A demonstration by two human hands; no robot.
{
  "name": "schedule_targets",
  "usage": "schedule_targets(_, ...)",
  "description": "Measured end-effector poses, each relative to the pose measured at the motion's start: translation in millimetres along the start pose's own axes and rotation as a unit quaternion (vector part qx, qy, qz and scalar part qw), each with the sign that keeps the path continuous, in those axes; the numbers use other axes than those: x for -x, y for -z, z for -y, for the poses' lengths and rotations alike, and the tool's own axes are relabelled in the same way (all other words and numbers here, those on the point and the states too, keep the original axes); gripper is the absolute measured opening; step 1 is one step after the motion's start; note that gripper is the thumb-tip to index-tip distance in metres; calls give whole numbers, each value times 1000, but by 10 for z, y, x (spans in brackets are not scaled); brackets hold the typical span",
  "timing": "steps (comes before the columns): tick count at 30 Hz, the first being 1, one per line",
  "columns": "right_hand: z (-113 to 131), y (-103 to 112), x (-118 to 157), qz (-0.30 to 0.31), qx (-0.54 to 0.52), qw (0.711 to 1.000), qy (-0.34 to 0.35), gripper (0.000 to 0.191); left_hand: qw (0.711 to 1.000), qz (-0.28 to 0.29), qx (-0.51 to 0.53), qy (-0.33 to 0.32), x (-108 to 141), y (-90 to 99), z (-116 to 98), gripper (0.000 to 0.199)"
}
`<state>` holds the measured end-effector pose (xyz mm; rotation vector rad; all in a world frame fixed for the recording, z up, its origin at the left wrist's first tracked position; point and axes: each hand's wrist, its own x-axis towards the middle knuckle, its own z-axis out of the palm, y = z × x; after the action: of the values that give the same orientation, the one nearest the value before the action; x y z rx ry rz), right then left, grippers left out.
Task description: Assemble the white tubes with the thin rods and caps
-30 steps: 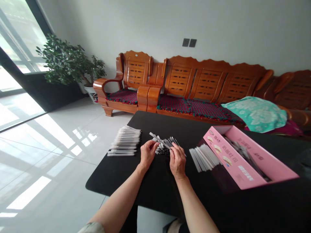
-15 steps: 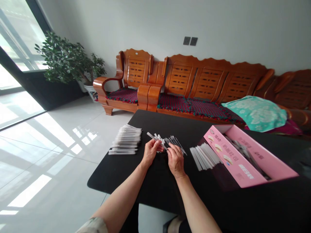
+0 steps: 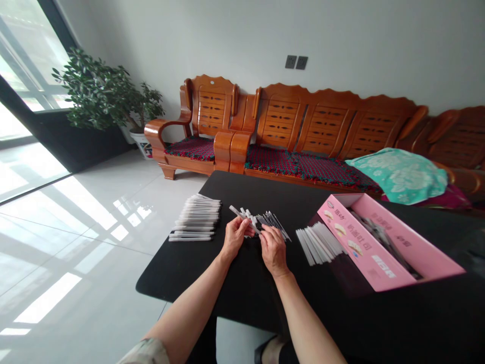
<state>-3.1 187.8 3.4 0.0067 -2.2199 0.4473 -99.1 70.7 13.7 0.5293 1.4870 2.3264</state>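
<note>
White sticks [image 3: 270,223] lie in a loose heap near the middle of a black table [image 3: 182,273], many with dark tips, angled every which way. Left hand [image 3: 237,236] sits just left of the heap, fingers closed around a single stick [image 3: 235,210] that slants across the knuckles, with its pale end poking out far-left. Right hand [image 3: 273,250] is close beside it, near the heap's front edge. Its thumb and fingertips [image 3: 261,233] come together at the stick's lower end, though whether they clamp it I cannot tell. Both forearms reach in from the near edge, and the hands are not touching.

To the left, a neat bundle of white sticks [image 3: 197,218] lies side by side on the table. To the right, a looser bundle [image 3: 318,243] fans out, just beside a pink box [image 3: 364,247]. That box is open and printed with food pictures, and holds more sticks, too blurred to count.

Beyond the table stands a wooden sofa [image 3: 310,114] with red-green seat pads, a teal cloth [image 3: 401,176] lying at its right end. Far left, a potted plant [image 3: 108,93] stands by a window [image 3: 26,50]. Pale floor tiles [image 3: 94,283] run beneath the table.
</note>
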Motion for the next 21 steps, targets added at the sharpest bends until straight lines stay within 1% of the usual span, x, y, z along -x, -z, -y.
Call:
schedule_targets(4,-1,-1,3,-7,-12,1000,1,14,1000,2,0,1,2,-9,6,39)
schedule_targets(9,3,5,7,-9,-23,999,-29,6,1000,-5,-3,5,-2,-8,2,40)
schedule_targets(15,-6,-13,11,-1,-19,1000,-6,13,1000,-7,-1,5,-8,-11,10,41)
schedule_targets(21,-2,-3,10,-5,-35,999,-33,7,1000,-6,-2,11,-1,-17,0,41)
